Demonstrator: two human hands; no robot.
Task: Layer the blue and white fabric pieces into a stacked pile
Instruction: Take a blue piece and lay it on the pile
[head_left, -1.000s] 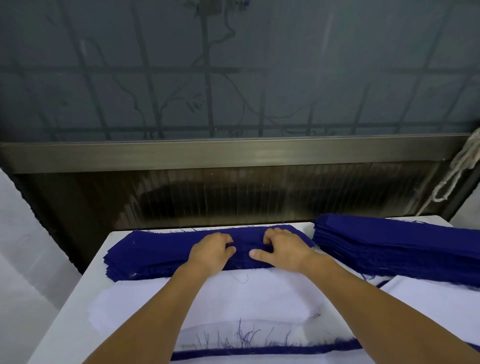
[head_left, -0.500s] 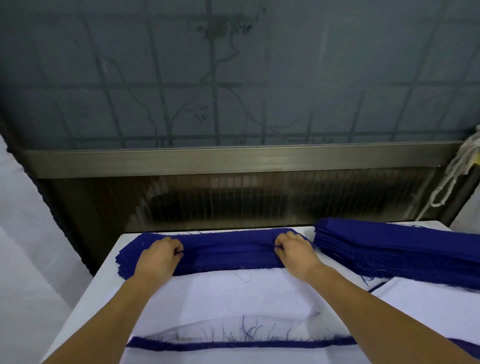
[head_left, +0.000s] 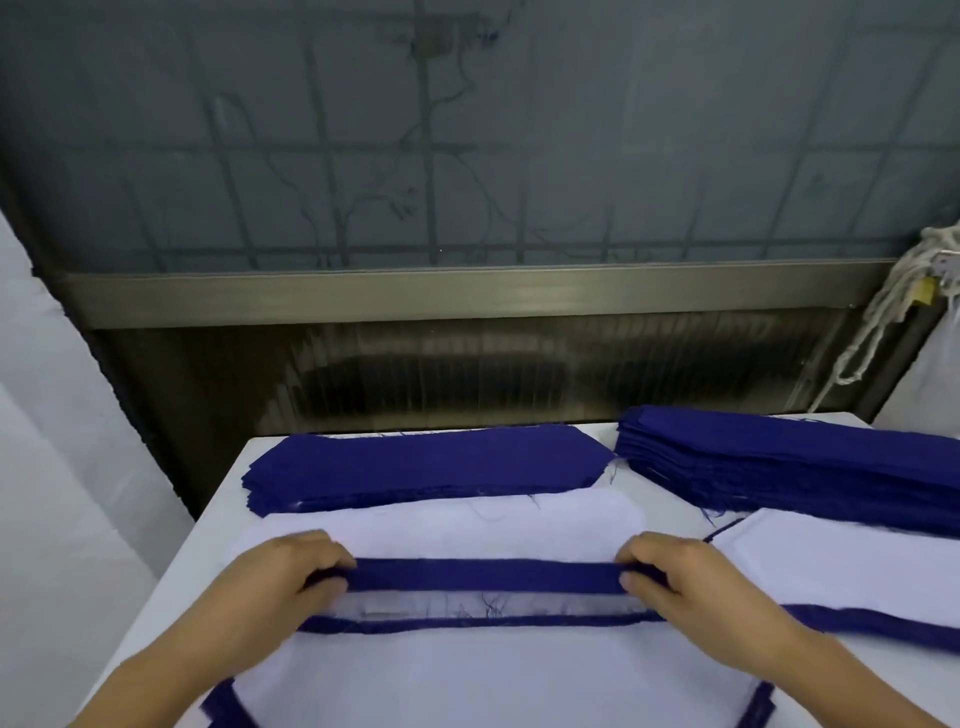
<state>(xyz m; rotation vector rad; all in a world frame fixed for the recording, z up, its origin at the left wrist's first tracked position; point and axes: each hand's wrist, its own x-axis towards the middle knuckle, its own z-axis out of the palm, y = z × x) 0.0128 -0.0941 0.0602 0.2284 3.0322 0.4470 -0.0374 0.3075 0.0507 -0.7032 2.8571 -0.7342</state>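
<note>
A blue fabric piece stretches flat between my two hands, low over the white fabric pieces in front of me. My left hand pinches its left end and my right hand pinches its right end. Beyond them a low stack of blue pieces lies at the table's far edge. Nearest me lies a pile of white pieces edged with blue.
A taller stack of blue pieces lies at the far right, with another white piece edged in blue in front of it. The white table ends at a dark wall panel. A rope hangs at the right.
Both hands have come back from the far blue stack toward me, carrying one blue piece held by its ends over the white pieces.
</note>
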